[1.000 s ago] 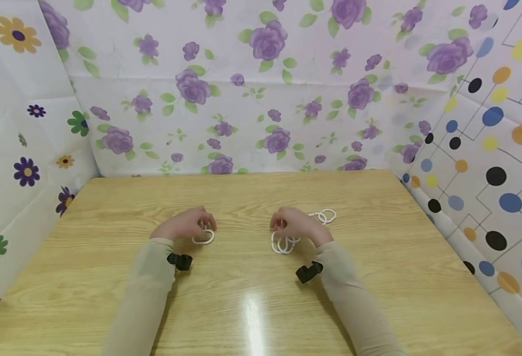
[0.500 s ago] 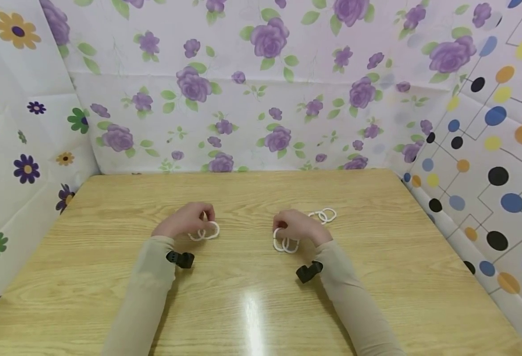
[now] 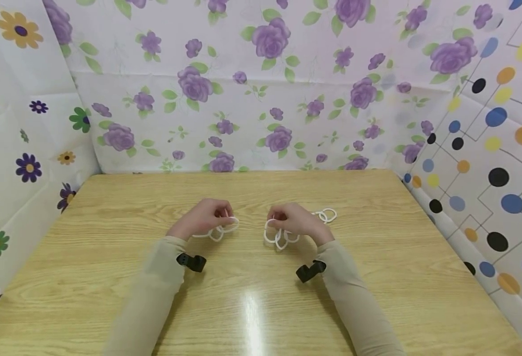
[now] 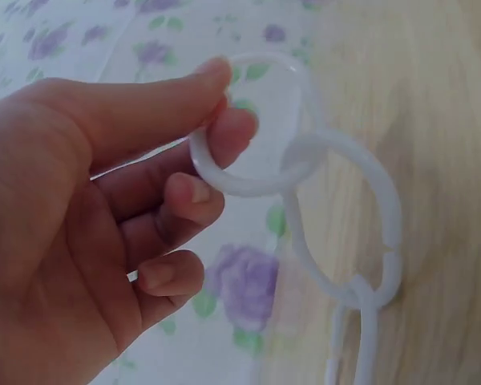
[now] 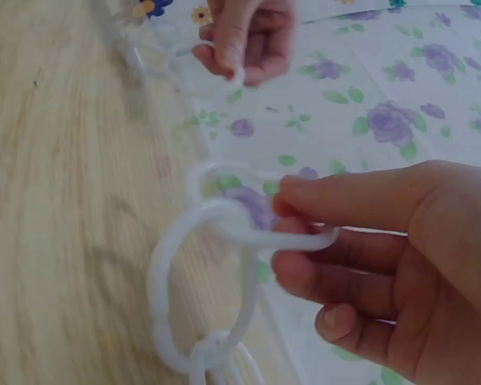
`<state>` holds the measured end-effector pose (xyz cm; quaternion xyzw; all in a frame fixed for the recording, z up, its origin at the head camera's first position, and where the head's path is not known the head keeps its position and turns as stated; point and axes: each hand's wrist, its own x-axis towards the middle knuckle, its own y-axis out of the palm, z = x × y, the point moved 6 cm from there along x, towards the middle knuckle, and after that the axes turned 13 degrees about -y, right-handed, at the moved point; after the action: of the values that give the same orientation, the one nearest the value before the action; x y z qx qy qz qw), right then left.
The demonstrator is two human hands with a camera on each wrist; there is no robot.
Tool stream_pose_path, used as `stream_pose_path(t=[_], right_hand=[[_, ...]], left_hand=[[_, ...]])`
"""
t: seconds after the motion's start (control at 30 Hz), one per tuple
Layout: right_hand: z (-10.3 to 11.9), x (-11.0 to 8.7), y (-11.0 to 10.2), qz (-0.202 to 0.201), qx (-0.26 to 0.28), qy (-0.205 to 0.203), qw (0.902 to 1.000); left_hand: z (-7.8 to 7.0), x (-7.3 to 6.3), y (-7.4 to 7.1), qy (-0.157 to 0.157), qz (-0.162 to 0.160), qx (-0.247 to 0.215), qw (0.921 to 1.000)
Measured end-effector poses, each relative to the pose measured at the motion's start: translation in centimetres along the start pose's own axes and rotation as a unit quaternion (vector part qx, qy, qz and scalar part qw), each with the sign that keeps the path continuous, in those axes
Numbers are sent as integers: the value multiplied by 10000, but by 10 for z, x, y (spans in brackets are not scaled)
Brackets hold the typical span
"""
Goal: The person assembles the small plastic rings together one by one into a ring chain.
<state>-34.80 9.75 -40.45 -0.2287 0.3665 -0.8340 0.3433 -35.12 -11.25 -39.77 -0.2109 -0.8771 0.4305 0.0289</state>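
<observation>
My left hand (image 3: 205, 217) pinches the end ring of a white plastic link chain (image 4: 248, 186) between thumb and index finger. More links of it hang below and trail back under the hand. Across a gap, my right hand (image 3: 295, 221) pinches an end ring of a white link chain (image 5: 156, 281), with further linked rings dangling from it. Both held rings are raised above the table, apart from each other. In the right wrist view, the left hand (image 5: 252, 40) shows at the top, its ring blurred.
White links (image 3: 334, 214) lie on the wooden table (image 3: 225, 306) behind my right hand; whether they join the held chain is hidden. Floral cloth (image 3: 243, 123) hangs at the table's back edge, with patterned cloths left and right.
My left hand has lifted its chain and moved right, closer to the right hand, so more links show. The right hand has raised its ring and shifted slightly left.
</observation>
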Motion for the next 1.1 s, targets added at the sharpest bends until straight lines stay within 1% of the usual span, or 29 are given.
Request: stream_pose_path(t=[0.1,0.17,0.23,0.27,0.37,0.47,0.6,0.77,0.83,0.9,1.0,1.07,1.1], right_hand=[[3,4,3,-236,357,-130,9990],[4,6,3,-386,474,-208,9979],[6,8,4,-493,558,-224,9970],[6,8,5,-540,584,-227,9966],[7,9,6,-629,705,-200,9953],[6,10,8,-653,805,-85,9946],[5,10,8,-740,833,53,9938],[4,8,6,-914,902,168,9916],[4,8,7,-897,910,147,9917],[3,9,9,-830,862,83,9928],[2,11,12,-735,728,-34,9946],[0,12,14,-713,653,-39,9953],[-1,12,15,-724,627,-16,9954]], left_hand=[[-10,4,15,223,151,-97,9996],[-17,8,23,332,232,-44,9992],[-22,8,27,384,307,22,9988],[-24,8,29,410,293,97,9987],[-28,6,30,444,262,204,9985],[-31,5,31,521,290,203,9980],[-33,4,33,690,373,235,9966],[-34,3,35,773,396,363,9956],[-36,3,36,852,363,397,9949],[-40,3,37,1003,365,402,9935],[-46,1,39,1227,439,368,9908],[-46,0,39,1281,510,376,9897],[-46,-1,38,1259,538,394,9898]])
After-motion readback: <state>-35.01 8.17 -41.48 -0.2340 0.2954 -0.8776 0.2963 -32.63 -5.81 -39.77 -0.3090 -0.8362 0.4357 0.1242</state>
